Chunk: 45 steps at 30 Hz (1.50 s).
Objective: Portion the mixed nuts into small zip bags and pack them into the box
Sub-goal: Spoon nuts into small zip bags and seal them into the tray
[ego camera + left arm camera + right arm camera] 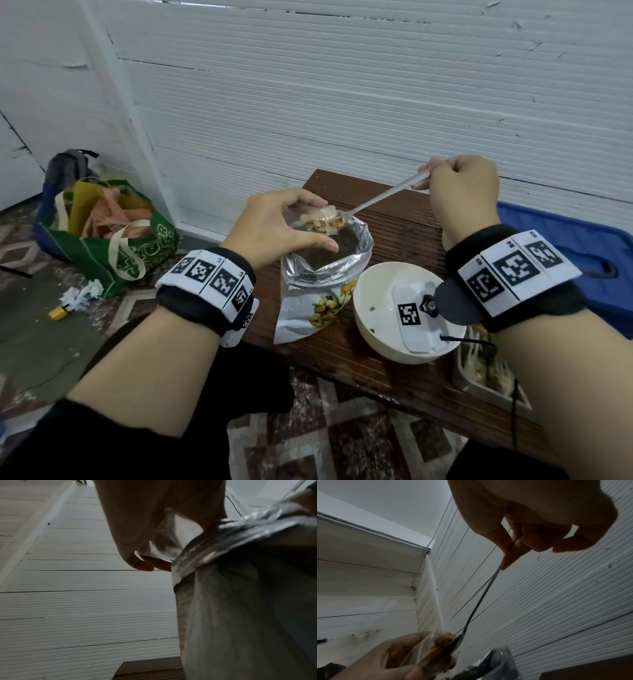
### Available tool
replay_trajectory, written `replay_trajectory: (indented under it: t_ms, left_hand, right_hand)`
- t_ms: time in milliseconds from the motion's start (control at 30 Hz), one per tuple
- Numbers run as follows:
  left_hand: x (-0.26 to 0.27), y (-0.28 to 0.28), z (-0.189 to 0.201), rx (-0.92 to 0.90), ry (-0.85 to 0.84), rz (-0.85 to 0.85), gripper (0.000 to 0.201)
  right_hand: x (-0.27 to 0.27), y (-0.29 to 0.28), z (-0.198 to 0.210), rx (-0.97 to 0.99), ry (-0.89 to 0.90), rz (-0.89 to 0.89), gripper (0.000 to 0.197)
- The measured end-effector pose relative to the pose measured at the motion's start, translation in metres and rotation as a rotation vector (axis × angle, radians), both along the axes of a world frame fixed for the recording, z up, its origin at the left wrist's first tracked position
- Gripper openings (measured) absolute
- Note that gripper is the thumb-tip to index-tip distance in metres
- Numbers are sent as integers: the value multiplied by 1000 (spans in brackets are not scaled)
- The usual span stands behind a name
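My left hand (284,222) pinches a small clear zip bag (318,222) open, just above the mouth of the big silver foil nut pouch (322,274) standing on the brown table. My right hand (459,185) grips the handle end of a metal spoon (380,197); the spoon's bowl, loaded with mixed nuts, sits at the zip bag's opening. In the right wrist view the spoon (481,599) slants down into the small bag (436,650), where yellow-brown nuts show. In the left wrist view the clear bag (164,543) hangs from my fingers beside the foil pouch (240,588).
A white bowl (373,329) holding a tagged paper card stands right of the pouch. A metal tray (479,377) with filled bags lies at the table's right edge, under my right forearm. A blue bin lid (565,236) is behind it. A green shopping bag (113,240) sits on the floor.
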<state>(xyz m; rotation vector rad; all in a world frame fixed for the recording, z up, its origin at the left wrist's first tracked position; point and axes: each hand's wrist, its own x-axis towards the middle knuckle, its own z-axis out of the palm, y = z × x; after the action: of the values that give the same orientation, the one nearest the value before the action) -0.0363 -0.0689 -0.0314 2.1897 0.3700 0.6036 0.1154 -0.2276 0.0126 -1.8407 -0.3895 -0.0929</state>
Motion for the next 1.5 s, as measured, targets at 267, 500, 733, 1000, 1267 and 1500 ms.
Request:
replay_trajectory:
  t_ms: [267, 500, 733, 1000, 1267, 1500]
  left_hand:
    - [2, -8, 2, -78, -40, 15, 45]
    - [-3, 5, 4, -161, -87, 69, 45]
    - [-3, 17, -4, -150, -52, 56, 61]
    - [3, 14, -15, -39, -37, 3, 53]
    - [6, 14, -19, 55, -58, 14, 50]
    - [5, 12, -18, 43, -42, 8, 53]
  right_hand:
    - [-31, 3, 12, 196, -209, 368, 17]
    - [-23, -13, 18, 404, -278, 218, 14]
    - [-13, -19, -1, 240, -236, 68, 21]
    - [-39, -1, -52, -323, -617, 425, 14]
    - [-41, 3, -57, -473, -325, 521, 19]
    - [-41, 4, -53, -173, -89, 425, 19]
